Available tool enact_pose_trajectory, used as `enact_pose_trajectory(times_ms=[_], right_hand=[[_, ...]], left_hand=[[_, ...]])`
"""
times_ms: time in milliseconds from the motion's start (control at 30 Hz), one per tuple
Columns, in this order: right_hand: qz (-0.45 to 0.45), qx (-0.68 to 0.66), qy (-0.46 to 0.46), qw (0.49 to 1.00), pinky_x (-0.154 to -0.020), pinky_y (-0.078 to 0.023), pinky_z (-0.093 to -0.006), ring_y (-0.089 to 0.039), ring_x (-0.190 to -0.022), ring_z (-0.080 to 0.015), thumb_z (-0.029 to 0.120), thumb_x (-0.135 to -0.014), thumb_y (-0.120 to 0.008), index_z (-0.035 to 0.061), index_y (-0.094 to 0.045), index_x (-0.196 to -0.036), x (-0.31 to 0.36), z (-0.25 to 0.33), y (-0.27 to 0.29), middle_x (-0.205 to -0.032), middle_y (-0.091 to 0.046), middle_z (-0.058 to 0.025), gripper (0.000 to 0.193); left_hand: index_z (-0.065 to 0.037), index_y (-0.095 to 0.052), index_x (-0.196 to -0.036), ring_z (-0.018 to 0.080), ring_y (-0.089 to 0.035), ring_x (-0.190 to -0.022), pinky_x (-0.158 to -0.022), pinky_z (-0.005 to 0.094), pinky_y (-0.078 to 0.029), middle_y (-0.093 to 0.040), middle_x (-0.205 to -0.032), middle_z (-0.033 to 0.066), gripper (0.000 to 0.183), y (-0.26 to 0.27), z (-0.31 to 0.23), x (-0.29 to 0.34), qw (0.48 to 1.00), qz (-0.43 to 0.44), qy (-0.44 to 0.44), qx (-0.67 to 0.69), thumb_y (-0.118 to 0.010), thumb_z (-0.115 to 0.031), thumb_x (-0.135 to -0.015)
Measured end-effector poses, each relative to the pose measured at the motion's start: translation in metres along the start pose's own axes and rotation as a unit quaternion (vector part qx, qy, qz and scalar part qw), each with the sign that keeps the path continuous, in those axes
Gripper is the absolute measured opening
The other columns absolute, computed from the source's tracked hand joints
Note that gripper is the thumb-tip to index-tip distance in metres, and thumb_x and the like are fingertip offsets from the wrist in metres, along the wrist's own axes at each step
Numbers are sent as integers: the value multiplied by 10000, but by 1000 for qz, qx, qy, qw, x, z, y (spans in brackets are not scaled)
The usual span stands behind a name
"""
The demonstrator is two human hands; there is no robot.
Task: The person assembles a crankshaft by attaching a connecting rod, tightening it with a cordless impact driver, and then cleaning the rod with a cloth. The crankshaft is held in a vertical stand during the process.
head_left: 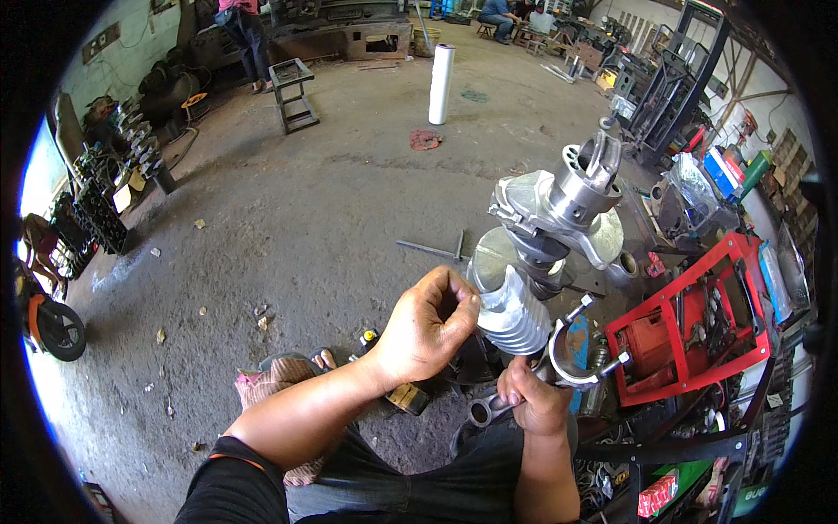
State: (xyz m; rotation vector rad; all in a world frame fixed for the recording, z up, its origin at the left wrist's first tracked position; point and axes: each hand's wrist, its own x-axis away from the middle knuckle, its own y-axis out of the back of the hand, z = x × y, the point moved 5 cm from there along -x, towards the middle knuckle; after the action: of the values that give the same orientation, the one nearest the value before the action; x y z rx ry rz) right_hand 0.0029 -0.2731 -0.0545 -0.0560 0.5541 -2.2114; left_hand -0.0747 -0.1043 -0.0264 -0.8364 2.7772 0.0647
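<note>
In the head view our left hand (428, 327) curls its fingertips onto the crankshaft (546, 236), which stands upright before us by the red frame (698, 323). Our right hand (534, 397) is clenched round the connecting rod (559, 358), its forked end at the journal. Both look heavy, rigid steel, probably oily; we judge the rod's shank the safest grip.

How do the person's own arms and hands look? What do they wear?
Both hands are bare: the left hand and the right hand have no gloves, and no rings or watch can be seen. Both forearms are uncovered. On the left arm there is a short black sleeve with a thin orange line near its edge. The right arm's sleeve is out of view.
</note>
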Motion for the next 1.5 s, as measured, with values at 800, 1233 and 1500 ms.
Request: enact_pose_trajectory(times_ms=[800, 1233, 1500], right_hand=[[-124, 149, 56, 979, -718, -533, -286, -609, -857, -125, 36, -849, -762, 27, -491, -1205, -6, 9, 8, -1014, -614, -52, 448], [-77, 162, 76, 981, -618, -500, -233, -617, -763, -121, 60, -859, -758, 13, -484, -1185, -6, 11, 5, -992, -623, -71, 429], [-22, 82, 27, 996, -597, -496, -269, -692, -755, -221, 185, -870, -753, 28, -384, -1326, -6, 14, 11, -1024, -683, -147, 607]], left_hand=[[17, -685, -1059, 154, -697, -891, -799, 324, -552, -736, -955, 120, 173, 5, -20, -4, 981, 133, -16, -143, -686, -98, -930], [-14, -702, -1044, 216, -724, -811, -743, 334, -560, -722, -869, 152, 170, 9, -29, -3, 961, 126, -113, -218, -701, -71, -883], [31, -668, -1053, 108, -656, -853, -768, 279, -538, -712, -934, 55, 159, -1, -15, 1, 986, 160, 52, -17, -635, -104, -976]])
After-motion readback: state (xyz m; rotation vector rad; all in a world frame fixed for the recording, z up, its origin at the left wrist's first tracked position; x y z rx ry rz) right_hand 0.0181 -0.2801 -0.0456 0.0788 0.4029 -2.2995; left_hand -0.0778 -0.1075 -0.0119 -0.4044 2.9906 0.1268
